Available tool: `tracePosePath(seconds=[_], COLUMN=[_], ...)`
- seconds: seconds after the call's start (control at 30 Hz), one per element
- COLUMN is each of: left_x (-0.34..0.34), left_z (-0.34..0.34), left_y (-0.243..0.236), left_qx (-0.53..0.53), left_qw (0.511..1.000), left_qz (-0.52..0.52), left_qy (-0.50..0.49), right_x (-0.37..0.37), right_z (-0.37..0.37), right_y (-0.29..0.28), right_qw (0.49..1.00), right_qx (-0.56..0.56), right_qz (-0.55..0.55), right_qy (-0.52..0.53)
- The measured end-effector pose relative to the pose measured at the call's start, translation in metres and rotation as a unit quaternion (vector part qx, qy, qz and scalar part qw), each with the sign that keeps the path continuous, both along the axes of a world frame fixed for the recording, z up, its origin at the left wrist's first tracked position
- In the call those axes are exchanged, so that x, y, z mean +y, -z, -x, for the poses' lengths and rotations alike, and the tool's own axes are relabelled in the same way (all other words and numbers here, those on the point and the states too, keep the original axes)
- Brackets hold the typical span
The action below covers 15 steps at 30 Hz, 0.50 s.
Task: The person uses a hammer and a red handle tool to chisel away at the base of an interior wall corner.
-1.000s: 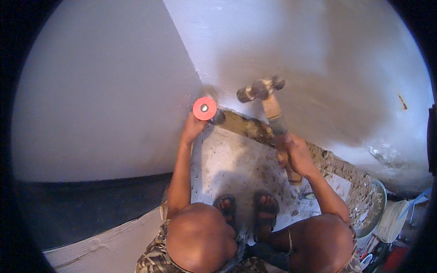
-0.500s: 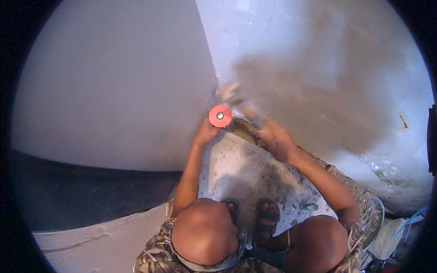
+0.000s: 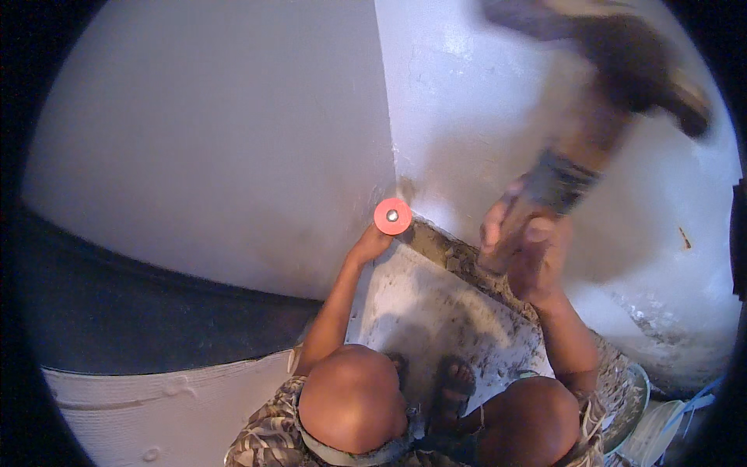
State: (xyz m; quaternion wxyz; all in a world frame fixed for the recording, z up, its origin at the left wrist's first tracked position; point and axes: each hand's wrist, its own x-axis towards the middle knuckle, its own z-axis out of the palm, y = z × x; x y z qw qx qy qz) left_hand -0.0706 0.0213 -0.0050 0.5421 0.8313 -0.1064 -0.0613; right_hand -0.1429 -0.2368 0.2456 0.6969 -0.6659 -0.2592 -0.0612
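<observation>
My left hand [image 3: 370, 244] is closed around a chisel [image 3: 393, 216] with a round red hand guard and a bare metal striking end. The chisel stands in the corner where two walls meet the floor, and its tip is hidden beneath the guard. My right hand [image 3: 537, 253] grips a hammer [image 3: 587, 136] by its wooden handle, which has dark tape wrapped partway up. The hammer's dark head, smeared by motion, is raised high at the upper right, well apart from the chisel. A rough broken groove [image 3: 459, 261] runs along the foot of the right wall.
A smooth grey wall [image 3: 210, 140] rises on the left, with a dark band [image 3: 156, 319] at its base. The white wall [image 3: 436, 70] is on the right. Crumbs dot the pale floor [image 3: 420, 296] around my sandalled feet. A round basin [image 3: 643, 397] sits at the lower right.
The hammer has swung up and to the right, away from the chisel, with my right hand. My left hand still holds the chisel in the corner; the view has shifted slightly.
</observation>
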Motion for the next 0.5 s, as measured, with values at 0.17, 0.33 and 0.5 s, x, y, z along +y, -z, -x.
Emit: tracePosePath(seconds=[0.17,0.33,0.5], left_x=[0.003,-0.006,-0.008], left_z=[-0.006,0.003,0.001], left_y=[0.005,0.016,0.013], left_qx=[-0.064,-0.06,-0.087], left_qw=[0.998,0.998,0.996], left_qz=[-0.006,0.025,-0.013], left_qy=[0.008,0.015,0.013], right_x=[-0.012,-0.015,-0.015], right_z=[-0.013,-0.015,0.009], right_y=[0.081,0.132,0.092], right_qw=[0.976,0.906,0.937], right_qx=[-0.001,0.099,0.214], right_qz=[0.216,0.411,0.274], right_qy=[0.019,-0.01,0.035])
